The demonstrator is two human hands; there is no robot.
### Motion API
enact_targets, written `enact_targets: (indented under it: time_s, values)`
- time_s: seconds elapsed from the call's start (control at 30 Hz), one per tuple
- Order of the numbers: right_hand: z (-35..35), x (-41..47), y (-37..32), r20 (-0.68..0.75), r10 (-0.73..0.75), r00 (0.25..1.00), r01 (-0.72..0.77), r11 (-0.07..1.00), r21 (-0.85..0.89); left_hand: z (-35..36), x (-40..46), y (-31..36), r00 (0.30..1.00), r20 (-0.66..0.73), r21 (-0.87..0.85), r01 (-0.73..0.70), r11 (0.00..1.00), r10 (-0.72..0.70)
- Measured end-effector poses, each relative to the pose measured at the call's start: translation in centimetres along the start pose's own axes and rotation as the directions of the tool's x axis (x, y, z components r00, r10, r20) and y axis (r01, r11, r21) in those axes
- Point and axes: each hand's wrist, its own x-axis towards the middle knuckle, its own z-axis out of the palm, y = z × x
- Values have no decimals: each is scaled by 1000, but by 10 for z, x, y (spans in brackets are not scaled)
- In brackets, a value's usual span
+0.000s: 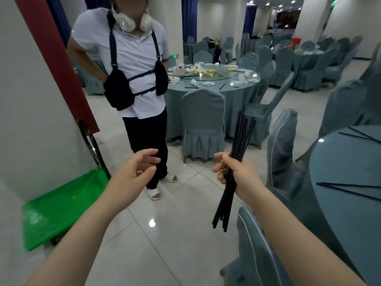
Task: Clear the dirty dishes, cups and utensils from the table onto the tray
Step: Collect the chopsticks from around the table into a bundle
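1. A person (134,79) is standing ahead, a cart (61,207) lying to their left.
2. A table (216,87) is sitting behind, dishes (206,72) lying on it.
3. Chopsticks (354,185) are lying on the right table (350,213).

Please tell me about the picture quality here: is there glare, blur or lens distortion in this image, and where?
Head view: ceiling lights glare off the glossy floor tiles and the near table; wide-angle distortion bends the wall and chairs toward the edges; the green cart and lower corners look motion-smeared; the right hand gripping black chopsticks stays fairly sharp, as does the open left hand.
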Motion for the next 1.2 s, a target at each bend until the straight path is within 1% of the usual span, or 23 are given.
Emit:
enact_targets:
  time_s: [0.1,0.23,0.33,0.47,0.6,0.73,0.87,0.93,1.1,1.2]
  values:
    - [11,29,6,-61,43,997,-42,999,26,-6,35,-19,1000,4,-59,-4,998,5]
    - [17,63,13,-191,68,979,-55,996,71,-11,87,-47,995,91,-142,-17,990,30]
    - [23,84,16,-340,52,939,-22,995,93,-19,134,-68,986,153,-191,-39,981,69]
    - [25,101,22,-487,48,872,8,993,114,-18,195,-93,961,255,-228,-52,972,111]
    - [14,106,24,-641,50,766,50,989,137,4,247,-100,925,349,-306,-40,951,151]
    - [-15,106,23,-750,48,660,94,985,145,40,294,-99,875,435,-360,-46,932,211]
    - [-60,118,22,-845,33,534,91,991,96,89,342,-95,835,499,-387,-25,922,232]
    - [-89,128,22,-889,36,457,78,994,80,119,367,-90,810,531,-382,-34,924,250]
    - [-162,161,15,-948,76,308,82,991,106,196,433,-57,730,609,-375,-79,924,310]
    - [-201,179,8,-964,90,249,73,991,111,237,469,-36,688,631,-389,-120,913,359]
